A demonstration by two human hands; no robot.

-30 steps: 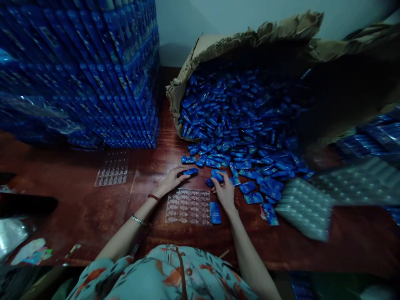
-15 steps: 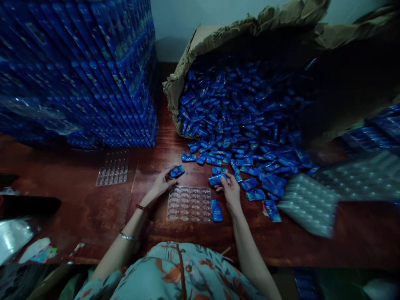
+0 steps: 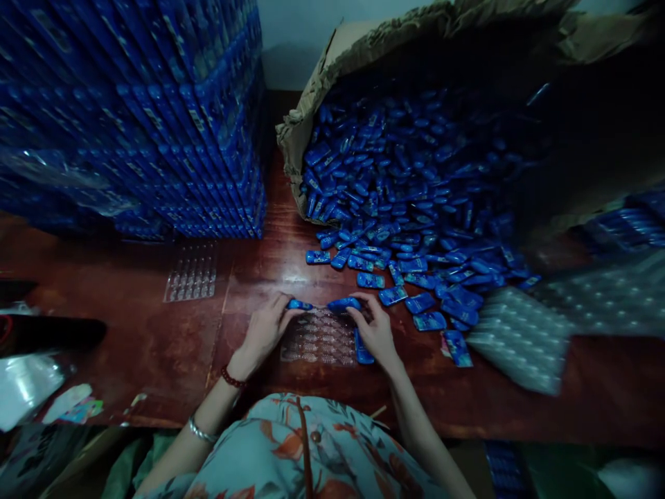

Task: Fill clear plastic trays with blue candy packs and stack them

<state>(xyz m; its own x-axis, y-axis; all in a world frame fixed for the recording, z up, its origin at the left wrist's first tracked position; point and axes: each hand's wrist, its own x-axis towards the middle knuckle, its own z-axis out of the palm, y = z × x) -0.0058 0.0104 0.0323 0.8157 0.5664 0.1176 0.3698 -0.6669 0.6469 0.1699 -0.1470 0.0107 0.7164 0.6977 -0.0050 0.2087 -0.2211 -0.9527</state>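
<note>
Between the thumb and fingers of my left hand [image 3: 266, 324] is a small blue packet [image 3: 300, 305], held over the far left corner of a clear plastic blister tray [image 3: 325, 339]. My right hand [image 3: 375, 327] pinches another blue packet [image 3: 343, 304] above the tray's far right part. The two packets are nearly level, their inner ends close together. Rows of moulded hollows cover the tray, which lies flat on the table. Against its right edge lies one more blue packet [image 3: 364, 348], partly covered by my right hand.
A torn cardboard box [image 3: 296, 132] lies on its side, spilling many blue packets [image 3: 395, 187] onto the wooden table [image 3: 171, 353]. Tall stacks of filled blue packs [image 3: 156, 138] stand at left. Another clear tray [image 3: 191, 274] lies near them; stacked trays [image 3: 524, 339] are at right.
Both hands have moved inward over the tray with their packets. The packets are now turned edge-on and closer together. The view has shifted slightly.
</note>
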